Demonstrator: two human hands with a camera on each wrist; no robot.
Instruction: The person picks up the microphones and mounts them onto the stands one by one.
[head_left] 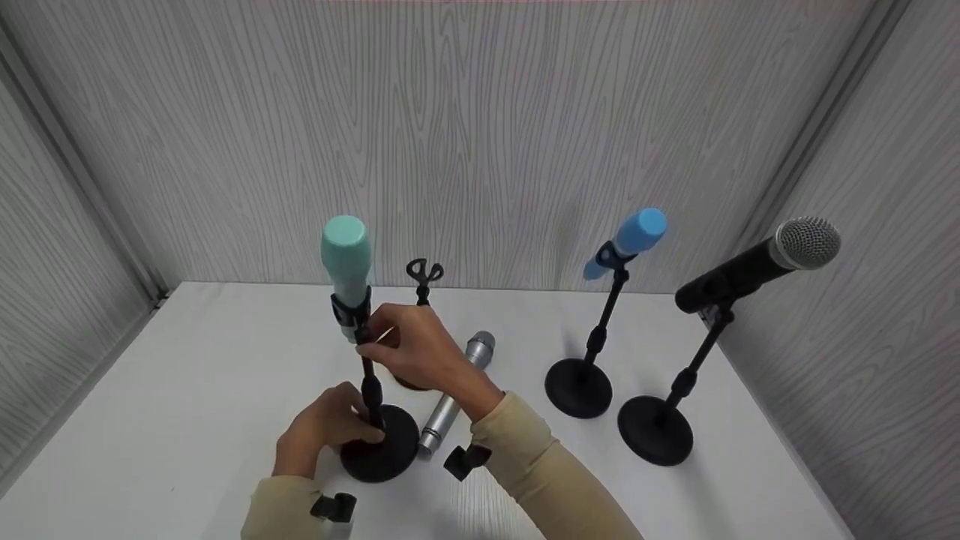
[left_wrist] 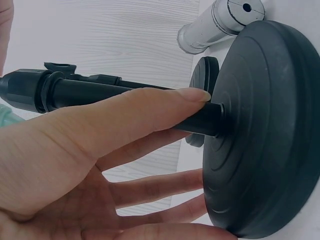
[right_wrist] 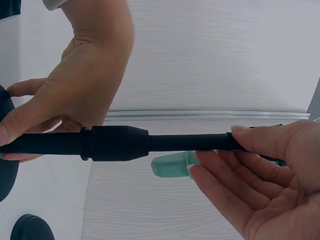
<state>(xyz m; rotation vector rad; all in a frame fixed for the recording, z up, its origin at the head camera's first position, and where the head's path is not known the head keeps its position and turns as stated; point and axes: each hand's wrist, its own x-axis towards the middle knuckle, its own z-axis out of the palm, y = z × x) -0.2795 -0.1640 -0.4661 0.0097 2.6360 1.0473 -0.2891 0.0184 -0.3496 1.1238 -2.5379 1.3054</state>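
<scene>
Teal mic sits in the clip of the near-left stand, on the table. The left hand grips the foot of the pole and touches the base; the right hand pinches the pole just below the clip.

Caution: a sideways pull at the top could tip the stand, likely top-heavy, if the left hand's hold slackens. Twisting the pole could loosen its collar and let the upper section drop. Sliding the base rightward could knock the silver mic, lying just beside it, and set it rolling.

Count:
- Mics, four: teal, silver, blue, black.
- Stands, four: three bearing mics; the rear stand bears none.
- Hands, two.
</scene>
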